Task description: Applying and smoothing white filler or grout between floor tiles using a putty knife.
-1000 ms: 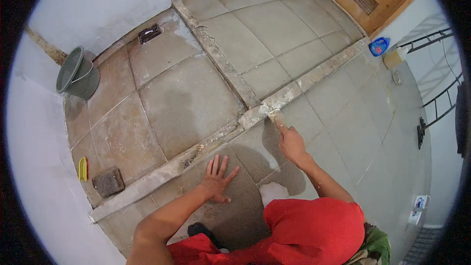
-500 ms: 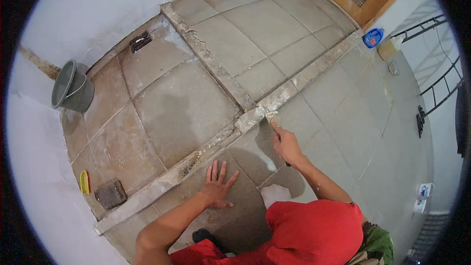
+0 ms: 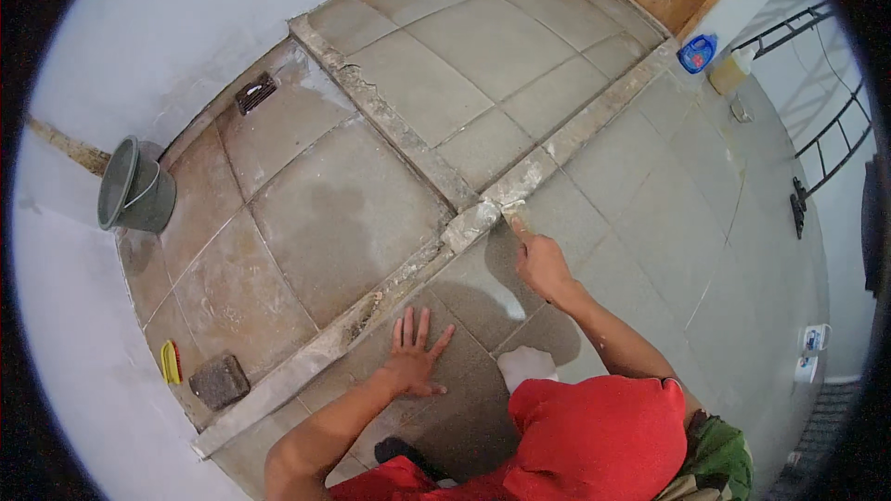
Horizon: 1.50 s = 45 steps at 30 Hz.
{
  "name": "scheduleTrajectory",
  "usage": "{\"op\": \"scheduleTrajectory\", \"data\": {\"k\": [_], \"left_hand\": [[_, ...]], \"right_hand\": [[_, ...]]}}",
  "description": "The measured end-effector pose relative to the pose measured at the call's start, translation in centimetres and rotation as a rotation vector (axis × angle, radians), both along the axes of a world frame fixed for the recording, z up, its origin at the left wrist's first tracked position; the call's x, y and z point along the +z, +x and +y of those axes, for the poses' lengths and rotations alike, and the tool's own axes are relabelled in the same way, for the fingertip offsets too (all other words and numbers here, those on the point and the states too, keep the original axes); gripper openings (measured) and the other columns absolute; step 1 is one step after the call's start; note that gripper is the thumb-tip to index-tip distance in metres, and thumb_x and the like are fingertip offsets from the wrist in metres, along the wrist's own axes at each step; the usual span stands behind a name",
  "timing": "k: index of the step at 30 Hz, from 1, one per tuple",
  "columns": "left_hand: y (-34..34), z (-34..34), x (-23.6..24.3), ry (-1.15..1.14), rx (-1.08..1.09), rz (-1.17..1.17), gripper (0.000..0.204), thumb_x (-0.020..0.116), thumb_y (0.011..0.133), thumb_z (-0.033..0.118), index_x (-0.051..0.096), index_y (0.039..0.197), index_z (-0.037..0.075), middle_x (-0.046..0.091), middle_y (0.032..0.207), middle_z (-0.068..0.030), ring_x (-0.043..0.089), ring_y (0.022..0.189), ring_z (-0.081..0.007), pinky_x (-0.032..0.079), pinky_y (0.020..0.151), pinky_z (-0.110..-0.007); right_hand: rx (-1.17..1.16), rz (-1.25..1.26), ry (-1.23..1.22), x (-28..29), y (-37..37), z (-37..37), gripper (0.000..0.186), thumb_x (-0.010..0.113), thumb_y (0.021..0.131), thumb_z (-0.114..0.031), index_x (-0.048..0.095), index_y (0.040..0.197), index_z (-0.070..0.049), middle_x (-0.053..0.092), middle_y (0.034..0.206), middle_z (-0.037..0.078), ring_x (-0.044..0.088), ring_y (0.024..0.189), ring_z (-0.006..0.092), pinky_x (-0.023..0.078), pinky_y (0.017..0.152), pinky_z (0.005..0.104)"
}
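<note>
My left hand (image 3: 415, 357) lies flat on the grey tiled floor (image 3: 464, 311) with its fingers spread. It holds nothing. My right hand (image 3: 544, 266) is closed round a hand tool (image 3: 514, 211) with a flat, pale head, its finger stretched along it. Whether this is a brush or a scraper I cannot tell. The tool's head touches the rough, whitish corner of the raised concrete curb (image 3: 475, 223), where two curb strips meet. Shadow from my right arm falls on the tiles beside the hand.
Brownish tiles beyond the curb hold a grey bucket (image 3: 148, 199), a drain grate (image 3: 255, 93), a stone block (image 3: 220, 381) and a yellow brush (image 3: 171, 363). Right of the curb stand a blue bottle (image 3: 697, 54), a yellowish jug (image 3: 731, 72), a black ladder (image 3: 821, 144) and a white tub (image 3: 815, 338).
The view has shifted slightly. My right hand keeps the tool at the curb corner, with its wrist turned a little. My left hand stays flat on the floor.
</note>
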State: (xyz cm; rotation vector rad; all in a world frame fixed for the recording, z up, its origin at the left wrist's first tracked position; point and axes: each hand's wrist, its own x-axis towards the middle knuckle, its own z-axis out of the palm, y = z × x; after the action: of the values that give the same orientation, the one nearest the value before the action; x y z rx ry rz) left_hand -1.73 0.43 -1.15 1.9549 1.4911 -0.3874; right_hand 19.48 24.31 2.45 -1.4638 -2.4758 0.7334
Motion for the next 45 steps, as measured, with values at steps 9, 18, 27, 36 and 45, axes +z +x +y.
{"op": "scheduleTrajectory", "data": {"k": [9,18,27,36,45], "left_hand": [[0.4,0.6,1.4,-0.058,0.014,0.022,0.124,0.074,0.075,0.068,-0.002,0.163,0.024,-0.013,0.163,-0.0325,-0.017,0.147,-0.0569,-0.005,0.116,-0.068],[0.4,0.1,0.8,-0.015,0.012,0.032,0.126,0.074,0.073,0.07,-0.002,0.163,0.025,-0.015,0.162,-0.0332,-0.018,0.147,-0.0573,-0.006,0.117,-0.067],[0.4,0.5,1.3,-0.046,0.016,0.034,0.125,0.073,0.074,0.069,-0.002,0.163,0.024,-0.013,0.163,-0.0329,-0.015,0.148,-0.0569,-0.005,0.118,-0.066],[0.4,0.1,0.6,0.018,0.022,0.02,0.126,0.073,0.072,0.07,0.001,0.163,0.024,-0.012,0.163,-0.033,-0.014,0.148,-0.0569,-0.005,0.118,-0.067],[0.3,0.3,1.2,-0.012,0.012,0.024,0.124,0.072,0.075,0.07,-0.002,0.163,0.024,-0.013,0.164,-0.0317,-0.016,0.148,-0.0562,-0.006,0.118,-0.066]], "right_hand": [[0.043,-0.018,0.051,-1.2,0.3,0.5,0.054,0.054,0.087,-0.005,0.054,0.142,-0.003,0.065,0.085,0.032,0.066,0.079,0.0476,0.052,0.074,0.0532],[0.043,-0.026,-0.007,0.3,-0.1,0.5,0.052,0.053,0.088,-0.005,0.054,0.14,0.0,0.065,0.084,0.032,0.065,0.077,0.0479,0.052,0.072,0.0541],[0.125,-0.059,0.064,-0.3,-0.3,-1.1,0.054,0.054,0.089,-0.006,0.051,0.143,0.0,0.065,0.081,0.031,0.065,0.076,0.047,0.053,0.072,0.0541],[0.126,-0.152,0.052,0.5,-0.5,-1.4,0.059,0.055,0.088,-0.006,0.046,0.145,0.002,0.067,0.082,0.029,0.066,0.081,0.0458,0.053,0.074,0.0547],[0.128,-0.188,0.023,1.4,-1.3,-0.6,0.058,0.055,0.087,-0.004,0.047,0.143,0.005,0.067,0.087,0.031,0.067,0.083,0.0455,0.053,0.077,0.0544]]}}
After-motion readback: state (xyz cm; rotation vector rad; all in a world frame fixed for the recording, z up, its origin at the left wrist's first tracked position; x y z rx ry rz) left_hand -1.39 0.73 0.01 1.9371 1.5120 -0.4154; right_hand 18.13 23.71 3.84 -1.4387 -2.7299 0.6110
